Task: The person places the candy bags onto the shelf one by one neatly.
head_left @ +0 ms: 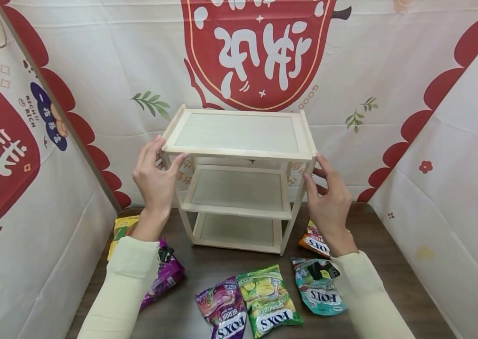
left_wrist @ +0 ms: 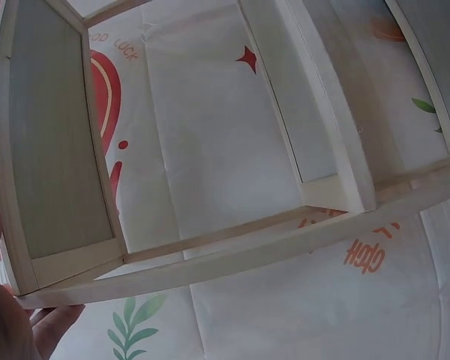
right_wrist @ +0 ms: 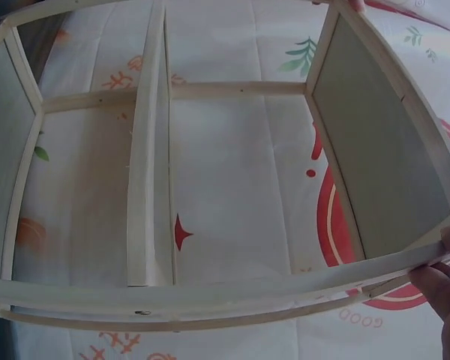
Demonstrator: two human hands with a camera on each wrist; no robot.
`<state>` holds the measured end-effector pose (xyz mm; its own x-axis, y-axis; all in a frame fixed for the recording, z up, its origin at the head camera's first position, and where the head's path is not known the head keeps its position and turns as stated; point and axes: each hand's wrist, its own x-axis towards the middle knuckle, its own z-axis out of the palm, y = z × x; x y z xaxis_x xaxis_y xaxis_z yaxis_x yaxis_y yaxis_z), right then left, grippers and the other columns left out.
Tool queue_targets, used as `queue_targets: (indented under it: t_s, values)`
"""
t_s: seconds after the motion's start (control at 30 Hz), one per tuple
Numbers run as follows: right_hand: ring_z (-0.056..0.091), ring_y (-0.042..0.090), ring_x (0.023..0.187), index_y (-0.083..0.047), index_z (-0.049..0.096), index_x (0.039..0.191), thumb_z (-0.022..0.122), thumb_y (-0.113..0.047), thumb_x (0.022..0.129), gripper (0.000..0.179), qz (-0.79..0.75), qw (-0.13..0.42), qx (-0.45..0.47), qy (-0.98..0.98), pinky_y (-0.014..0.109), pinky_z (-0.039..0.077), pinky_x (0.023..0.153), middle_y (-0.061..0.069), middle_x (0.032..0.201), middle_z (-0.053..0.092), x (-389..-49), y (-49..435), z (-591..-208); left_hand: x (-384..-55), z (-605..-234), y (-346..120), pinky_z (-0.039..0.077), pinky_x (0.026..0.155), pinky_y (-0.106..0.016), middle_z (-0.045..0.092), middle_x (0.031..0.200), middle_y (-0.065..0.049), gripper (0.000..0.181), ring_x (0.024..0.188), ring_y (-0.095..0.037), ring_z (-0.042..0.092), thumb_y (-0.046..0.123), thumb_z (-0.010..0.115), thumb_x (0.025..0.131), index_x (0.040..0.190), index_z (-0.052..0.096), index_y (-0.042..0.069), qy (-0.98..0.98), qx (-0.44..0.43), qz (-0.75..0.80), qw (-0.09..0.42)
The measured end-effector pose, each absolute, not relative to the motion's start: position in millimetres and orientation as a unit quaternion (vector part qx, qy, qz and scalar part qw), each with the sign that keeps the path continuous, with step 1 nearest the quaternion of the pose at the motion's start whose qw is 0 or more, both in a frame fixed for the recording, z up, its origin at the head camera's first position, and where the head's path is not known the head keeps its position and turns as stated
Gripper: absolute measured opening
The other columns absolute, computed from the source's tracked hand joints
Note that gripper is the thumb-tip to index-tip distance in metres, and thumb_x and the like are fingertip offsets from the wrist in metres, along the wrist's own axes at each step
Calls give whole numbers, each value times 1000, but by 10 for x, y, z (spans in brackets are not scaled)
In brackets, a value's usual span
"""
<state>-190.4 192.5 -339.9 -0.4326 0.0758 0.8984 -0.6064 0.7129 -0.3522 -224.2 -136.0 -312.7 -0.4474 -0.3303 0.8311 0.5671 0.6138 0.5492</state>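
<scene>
A pale three-tier wooden shelf rack [head_left: 236,132] stands upright at the back of the table, its tiers fitted with greyish panels. At its top left corner, my left hand [head_left: 154,176] grips the frame, thumb in front and fingers at the side. My right hand [head_left: 329,200] pinches the right front post just below the top. The left wrist view shows the side rail [left_wrist: 232,259] running away from the left hand [left_wrist: 11,315]. In the right wrist view, the right hand [right_wrist: 442,289] holds the rack's upper corner beside a panel [right_wrist: 382,142].
Purple [head_left: 223,308] and green [head_left: 268,301] candy bags lie in front of the rack. A teal bag [head_left: 321,296] and an orange one [head_left: 315,240] lie to the right. Purple [head_left: 168,273] and yellow [head_left: 122,226] bags sit by the left arm. Printed cloth walls [head_left: 107,75] enclose the table [head_left: 192,268].
</scene>
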Motion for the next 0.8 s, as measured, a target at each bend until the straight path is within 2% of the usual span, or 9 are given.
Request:
queue_targets:
  t_s: [0.4,0.63,0.8]
  values:
    - [65,26,103,-12,48,139,68,-1,86,57,351,488,169,-781,9,45,82,-2,137,54,-2072,2008,-3420,-2261,-3171,-1246,57,78,-39,64,117,-12,56,108,-21,62,32,83,71,114,67,-1,-726,-72,-404,552]
    - [65,26,103,-12,48,138,67,-2,87,55,353,498,164,-775,9,45,82,-2,137,54,-2154,2035,-3415,-2277,-3169,-1170,56,66,-39,65,114,-14,55,103,-23,63,33,82,72,112,67,-3,-722,-68,-398,563]
    - [65,26,102,-10,50,137,66,0,87,53,357,505,166,-768,9,46,81,-2,135,55,-2220,2018,-3410,-2302,-3160,-1150,54,64,-38,65,115,-14,55,97,-24,64,33,82,73,112,67,-3,-720,-60,-403,562]
